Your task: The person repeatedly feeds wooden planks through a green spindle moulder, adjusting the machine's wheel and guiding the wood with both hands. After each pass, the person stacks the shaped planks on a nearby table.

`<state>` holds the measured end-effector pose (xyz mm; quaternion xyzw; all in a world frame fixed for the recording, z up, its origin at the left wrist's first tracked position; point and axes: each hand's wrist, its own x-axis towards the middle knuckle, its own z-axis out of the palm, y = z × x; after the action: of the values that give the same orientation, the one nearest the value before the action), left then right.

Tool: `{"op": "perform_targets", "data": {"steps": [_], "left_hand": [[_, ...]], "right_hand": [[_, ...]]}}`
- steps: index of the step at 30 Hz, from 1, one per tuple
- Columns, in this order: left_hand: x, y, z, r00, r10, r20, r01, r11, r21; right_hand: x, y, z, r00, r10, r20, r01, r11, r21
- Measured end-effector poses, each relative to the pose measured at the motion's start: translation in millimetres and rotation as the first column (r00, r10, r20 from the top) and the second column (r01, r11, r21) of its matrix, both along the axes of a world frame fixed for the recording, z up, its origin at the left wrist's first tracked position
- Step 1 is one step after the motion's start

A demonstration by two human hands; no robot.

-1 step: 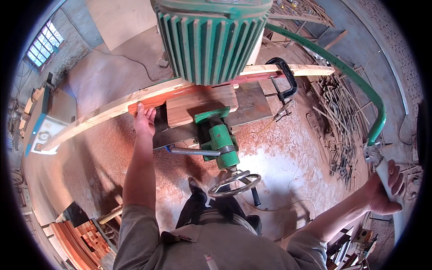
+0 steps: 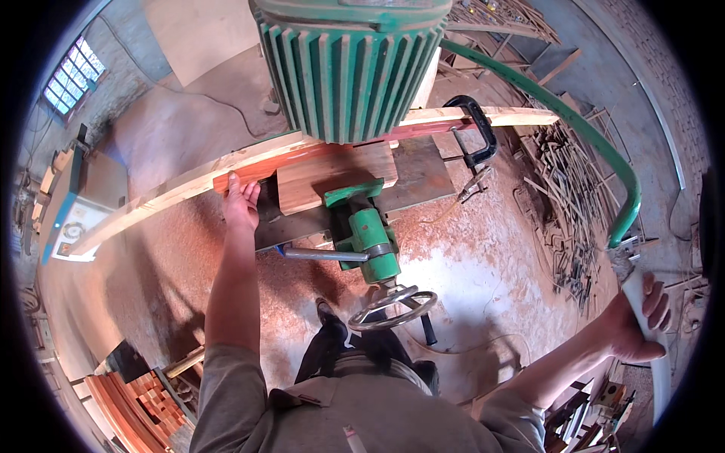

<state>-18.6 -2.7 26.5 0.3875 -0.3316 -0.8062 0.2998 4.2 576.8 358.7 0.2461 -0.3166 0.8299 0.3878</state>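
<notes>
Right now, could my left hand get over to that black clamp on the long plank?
Probably not without stepping over. The left hand rests on the long plank left of the big green motor, and the black clamp sits beyond it on the right, with the motor housing between them.

Single wide fisheye cam on my head, looking steeply down past my chest at the green motor point(image 2: 349, 68), the long plank point(image 2: 189, 181) and sawdust floor point(image 2: 468, 249); machine close, edges bent toward rim.

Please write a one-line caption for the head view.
Left hand presses a long plank under the green motor; right hand grips the white lever handle.
</notes>
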Motion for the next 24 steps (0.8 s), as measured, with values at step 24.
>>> {"op": "perform_targets", "data": {"steps": [24], "left_hand": [[-1, 2, 3, 0.999, -0.032, -0.014, 0.033, 0.999, 0.020]], "right_hand": [[79, 26, -170, 0.918, -0.030, 0.396, -0.138, 0.911, 0.389]]}}
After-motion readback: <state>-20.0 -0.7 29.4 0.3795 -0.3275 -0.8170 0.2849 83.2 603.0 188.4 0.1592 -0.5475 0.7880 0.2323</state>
